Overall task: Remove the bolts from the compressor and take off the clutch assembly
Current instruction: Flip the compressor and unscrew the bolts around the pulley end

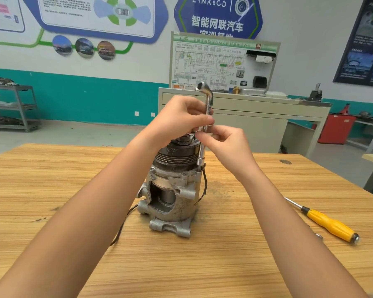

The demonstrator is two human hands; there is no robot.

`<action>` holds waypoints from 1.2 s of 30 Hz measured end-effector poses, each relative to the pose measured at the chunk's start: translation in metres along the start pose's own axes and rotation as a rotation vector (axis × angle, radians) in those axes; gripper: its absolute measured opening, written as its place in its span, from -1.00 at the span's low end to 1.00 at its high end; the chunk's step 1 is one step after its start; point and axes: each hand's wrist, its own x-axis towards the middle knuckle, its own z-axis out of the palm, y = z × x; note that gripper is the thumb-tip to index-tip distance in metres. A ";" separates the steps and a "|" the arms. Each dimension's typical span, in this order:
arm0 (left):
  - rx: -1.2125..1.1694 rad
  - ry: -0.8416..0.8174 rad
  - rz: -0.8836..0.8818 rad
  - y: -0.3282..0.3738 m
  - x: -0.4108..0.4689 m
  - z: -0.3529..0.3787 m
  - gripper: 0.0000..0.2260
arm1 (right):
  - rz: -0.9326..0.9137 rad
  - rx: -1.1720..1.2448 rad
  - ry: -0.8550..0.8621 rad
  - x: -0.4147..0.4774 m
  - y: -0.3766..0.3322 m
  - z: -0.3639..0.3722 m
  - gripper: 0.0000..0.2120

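Note:
A grey cutaway compressor [170, 198] stands upright in the middle of the wooden table [52, 190]. Its dark grooved clutch assembly [177, 154] sits on top. A chrome L-shaped socket wrench [207, 108] stands upright at the compressor's right side, its socket end [201, 161] down on a bolt at the housing flange. My left hand [181, 119] grips the wrench shaft near the top. Lower down, my right hand [226, 143] pinches the shaft with its fingertips. The bolt itself is hidden by the socket.
A yellow-handled screwdriver [329, 224] lies on the table at the right, with a small metal part [319, 236] beside it. A thin black wire [121, 226] trails from the compressor to the left. A training bench [256, 117] stands behind the table, a metal shelf [13, 106] at the far left.

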 end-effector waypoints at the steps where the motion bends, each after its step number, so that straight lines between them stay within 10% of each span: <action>1: 0.044 0.037 0.015 0.000 0.001 0.002 -0.89 | 0.014 -0.016 0.033 0.000 0.001 0.001 -0.90; 10: -0.108 -0.171 -0.010 0.000 0.000 -0.002 -0.85 | 0.044 0.022 -0.070 0.000 0.000 -0.005 -0.69; 18: 0.073 0.070 0.027 -0.001 0.004 0.007 -0.80 | 0.021 -0.053 0.054 0.000 0.004 -0.003 -0.90; 36: 0.025 -0.021 0.029 0.006 -0.001 0.003 -0.91 | 0.020 -0.139 0.041 -0.001 0.002 0.001 -0.80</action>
